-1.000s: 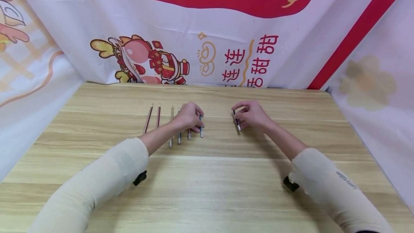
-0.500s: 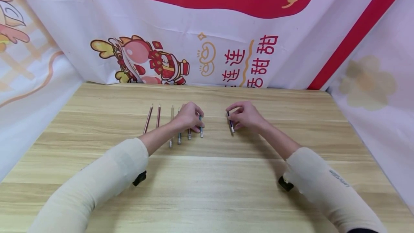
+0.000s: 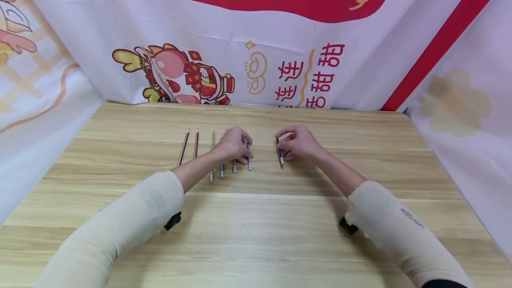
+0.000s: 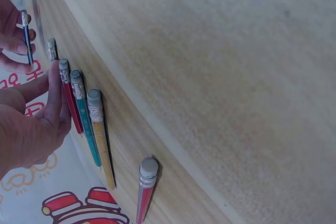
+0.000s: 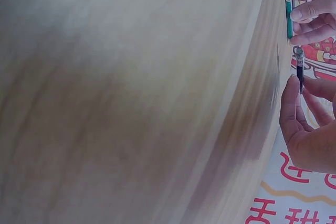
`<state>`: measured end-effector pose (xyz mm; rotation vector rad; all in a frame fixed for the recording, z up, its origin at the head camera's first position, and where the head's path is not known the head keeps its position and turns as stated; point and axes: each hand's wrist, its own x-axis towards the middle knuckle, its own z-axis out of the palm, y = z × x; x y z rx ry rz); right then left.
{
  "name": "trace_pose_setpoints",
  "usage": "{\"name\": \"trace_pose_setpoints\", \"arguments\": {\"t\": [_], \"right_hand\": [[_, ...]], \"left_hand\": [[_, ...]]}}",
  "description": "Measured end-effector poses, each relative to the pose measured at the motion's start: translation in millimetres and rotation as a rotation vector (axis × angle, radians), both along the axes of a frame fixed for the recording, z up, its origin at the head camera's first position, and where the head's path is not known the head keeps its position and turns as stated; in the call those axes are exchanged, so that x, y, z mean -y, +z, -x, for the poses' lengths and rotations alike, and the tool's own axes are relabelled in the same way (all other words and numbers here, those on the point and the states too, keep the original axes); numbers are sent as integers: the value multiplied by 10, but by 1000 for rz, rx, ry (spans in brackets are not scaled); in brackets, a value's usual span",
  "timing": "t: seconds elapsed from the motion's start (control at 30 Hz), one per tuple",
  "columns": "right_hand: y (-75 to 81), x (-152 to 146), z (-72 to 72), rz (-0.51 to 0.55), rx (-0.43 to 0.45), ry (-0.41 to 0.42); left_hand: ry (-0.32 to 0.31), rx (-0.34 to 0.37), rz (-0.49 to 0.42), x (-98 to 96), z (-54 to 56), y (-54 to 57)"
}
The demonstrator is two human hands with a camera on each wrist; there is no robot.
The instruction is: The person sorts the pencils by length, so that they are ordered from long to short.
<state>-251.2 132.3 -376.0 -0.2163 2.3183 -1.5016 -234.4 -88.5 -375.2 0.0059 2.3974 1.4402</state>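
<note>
My left hand [image 3: 233, 142] pinches a green pencil [image 3: 249, 163], the rightmost of a row, eraser end toward me. In the right wrist view this green pencil [image 5: 289, 17] lies along the fingertips. To the right, my right hand [image 3: 301, 142] holds a dark blue pencil [image 3: 279, 151] between thumb and fingers, its eraser end also toward me. A small gap separates the two hands. Left of the green pencil, a red pencil [image 4: 71, 98], a teal pencil [image 4: 85, 121] and a yellow pencil [image 4: 101, 135] lie side by side, partly hidden by my left hand and forearm in the head view.
Two more reddish pencils, one [image 3: 183, 146] leaning slightly and another [image 3: 196, 142], lie farther left on the wooden table [image 3: 256, 234]. A printed white cloth [image 3: 240, 26] hangs along the table's back edge, with more cloth at both sides.
My right hand has moved left with the dark blue pencil, closer to the row, and the pencil stands slightly straighter. My left hand has stayed in place on the green pencil.
</note>
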Motion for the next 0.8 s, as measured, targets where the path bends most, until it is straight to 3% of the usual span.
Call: {"name": "trace_pose_setpoints", "arguments": {"t": [0.8], "right_hand": [[-66,303,22,-6,-11,39]], "left_hand": [[-4,-2,-9,10,19,-24]]}}
